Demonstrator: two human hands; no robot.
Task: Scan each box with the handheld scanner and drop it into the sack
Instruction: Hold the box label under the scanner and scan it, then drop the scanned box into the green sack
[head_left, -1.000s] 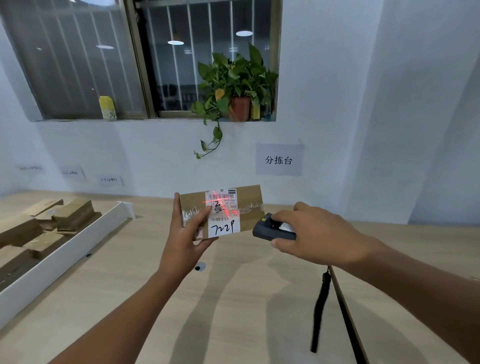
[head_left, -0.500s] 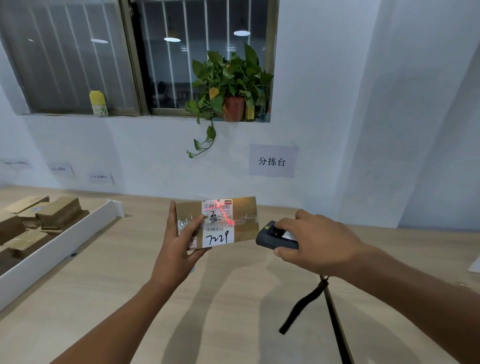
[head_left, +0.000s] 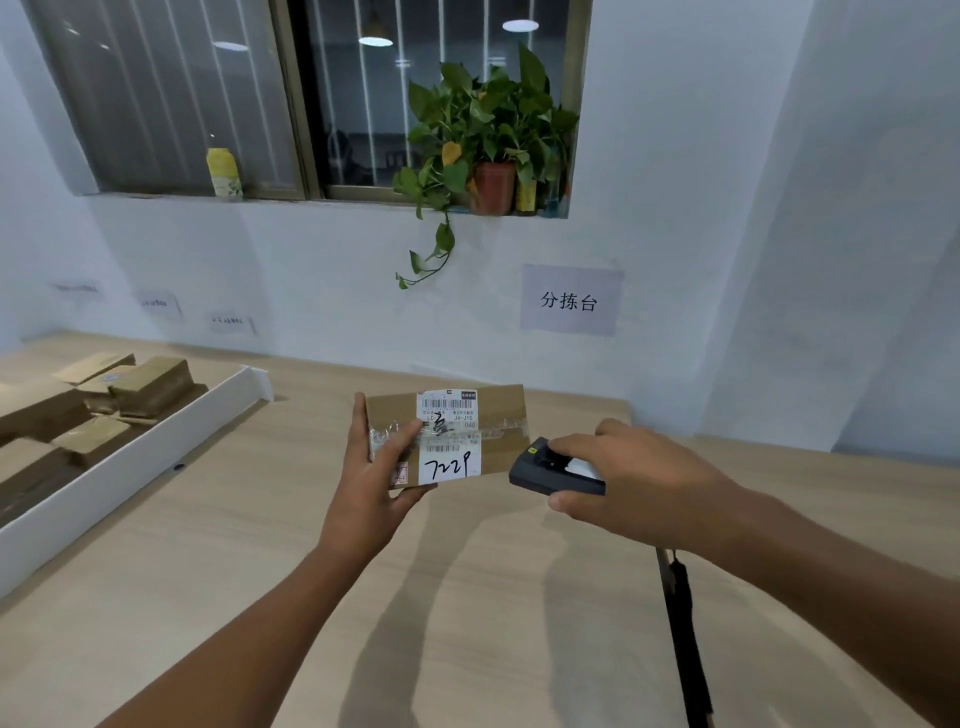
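A flat brown cardboard box (head_left: 498, 415) with a white shipping label and handwritten digits is held up above the wooden table, label toward me. My left hand (head_left: 379, 478) grips its left end, thumb across the taped front. My right hand (head_left: 634, 478) grips a small black handheld scanner (head_left: 545, 470), its nose pointing at the box's right edge. A black wrist strap (head_left: 685, 639) hangs down from the scanner. No red scan light shows on the label. No sack is in view.
At the left a long white tray (head_left: 130, 467) holds several brown boxes (head_left: 150, 387). The wooden table (head_left: 260, 545) runs to a white wall with a paper sign (head_left: 569, 300). A potted plant (head_left: 488, 140) stands on the window sill.
The red scan light on the label has gone out. Box and scanner have sunk slightly, the scanner nearer the box's right edge. The strap has swung to hang straight down.
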